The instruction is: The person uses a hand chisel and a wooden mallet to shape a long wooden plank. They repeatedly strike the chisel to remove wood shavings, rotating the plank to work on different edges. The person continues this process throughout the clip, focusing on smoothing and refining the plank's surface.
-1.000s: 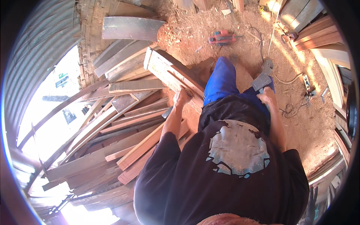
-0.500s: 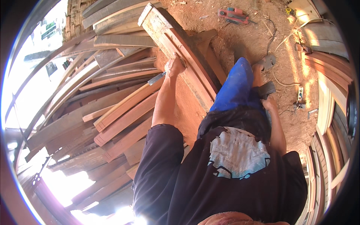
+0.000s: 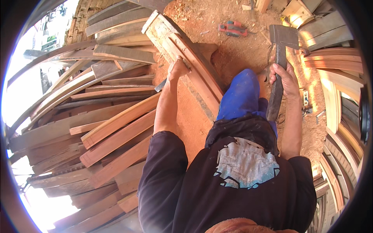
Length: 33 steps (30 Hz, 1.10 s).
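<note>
My right hand (image 3: pixel 286 79) is wrapped round the handle of a dark mallet (image 3: pixel 284 37), held up to the right of my knee with its blocky head uppermost. My left hand (image 3: pixel 180 69) is closed and rests on a reddish wooden plank (image 3: pixel 204 85), which lies on a thicker, pale-topped beam (image 3: pixel 155 26) running diagonally. Beside my left wrist a short grey bar (image 3: pixel 160 85) pokes out. Whatever my left fingers hold is hidden. My blue-clad leg (image 3: pixel 241 93) is close to the beam's right side.
Many loose boards (image 3: pixel 120 130) are stacked on the left. A red power tool (image 3: pixel 233 28) lies on the sawdust-covered ground (image 3: pixel 190 13) ahead. More timber (image 3: pixel 334 60) lines the right side, near a socket strip (image 3: pixel 305 98) and a cord.
My right hand has raised the mallet from beside my thigh, up and forward. My left hand stays at the plank, and the view has shifted slightly.
</note>
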Motion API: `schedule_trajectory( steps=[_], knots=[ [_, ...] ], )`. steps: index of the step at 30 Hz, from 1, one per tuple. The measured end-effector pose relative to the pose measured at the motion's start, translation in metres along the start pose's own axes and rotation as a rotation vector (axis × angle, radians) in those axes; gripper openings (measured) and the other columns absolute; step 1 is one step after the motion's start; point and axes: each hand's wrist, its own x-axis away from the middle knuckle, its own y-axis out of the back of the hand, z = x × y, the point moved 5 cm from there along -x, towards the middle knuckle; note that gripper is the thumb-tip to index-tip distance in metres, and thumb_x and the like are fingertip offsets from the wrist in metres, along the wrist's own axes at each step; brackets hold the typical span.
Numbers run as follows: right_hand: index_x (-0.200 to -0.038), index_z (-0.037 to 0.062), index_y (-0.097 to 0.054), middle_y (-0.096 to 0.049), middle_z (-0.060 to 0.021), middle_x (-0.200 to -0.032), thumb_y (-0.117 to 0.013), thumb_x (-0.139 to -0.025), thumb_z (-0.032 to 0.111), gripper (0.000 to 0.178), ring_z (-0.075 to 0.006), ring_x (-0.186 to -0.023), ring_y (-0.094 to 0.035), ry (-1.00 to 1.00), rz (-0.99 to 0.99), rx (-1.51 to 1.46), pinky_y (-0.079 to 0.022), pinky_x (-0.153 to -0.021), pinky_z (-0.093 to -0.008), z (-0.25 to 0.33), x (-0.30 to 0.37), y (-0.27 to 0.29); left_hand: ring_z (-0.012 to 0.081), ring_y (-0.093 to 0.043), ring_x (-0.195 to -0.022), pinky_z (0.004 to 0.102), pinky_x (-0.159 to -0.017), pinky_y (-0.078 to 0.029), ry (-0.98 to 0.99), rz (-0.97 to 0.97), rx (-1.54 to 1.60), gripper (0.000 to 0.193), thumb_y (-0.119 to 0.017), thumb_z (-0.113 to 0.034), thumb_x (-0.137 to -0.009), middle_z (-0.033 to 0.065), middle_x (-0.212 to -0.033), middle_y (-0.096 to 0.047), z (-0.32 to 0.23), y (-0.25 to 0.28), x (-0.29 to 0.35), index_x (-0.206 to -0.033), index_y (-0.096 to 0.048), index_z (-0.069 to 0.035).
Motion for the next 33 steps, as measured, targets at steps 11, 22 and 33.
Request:
schedule_trajectory(
  steps=[11,22,33],
  knots=[
    [-0.119,0.0001,-0.06,-0.061,-0.003,-0.076,-0.072,-0.096,0.012,0.028,-0.0115,-0.063,-0.06,0.651,-0.012,0.246,-0.05,-0.058,-0.0283,0.05,0.125,-0.13,0.0156,-0.068,-0.088,0.0315,-0.078,-0.057,-0.407,-0.604,1.173,0.04,-0.088,-0.018,-0.08,0.0053,-0.099,-0.073,0.002,0.058,0.099,-0.112,-0.068,-0.004],
    [-0.117,0.0008,-0.06,-0.062,-0.0072,-0.083,-0.066,-0.099,0.006,0.02,-0.015,-0.07,-0.06,0.983,0.085,0.37,-0.052,-0.065,-0.0322,0.071,0.154,-0.219,0.0149,-0.063,-0.107,0.0352,-0.105,-0.047,-0.635,-0.202,1.151,0.023,-0.068,-0.033,-0.093,-0.0022,-0.106,-0.07,0.005,0.017,0.027,-0.107,-0.066,-0.015],
    [-0.113,-0.0005,-0.063,-0.065,-0.0089,-0.086,-0.066,-0.098,0.002,0.015,-0.0157,-0.07,-0.062,1.06,0.151,0.319,-0.054,-0.064,-0.033,0.08,0.128,-0.242,0.0114,-0.067,-0.087,0.0299,-0.083,-0.055,-0.855,-0.34,0.933,0.03,-0.079,-0.008,-0.074,0.0043,-0.091,-0.072,0.014,0.041,0.053,-0.101,-0.068,-0.006]
  ],
)
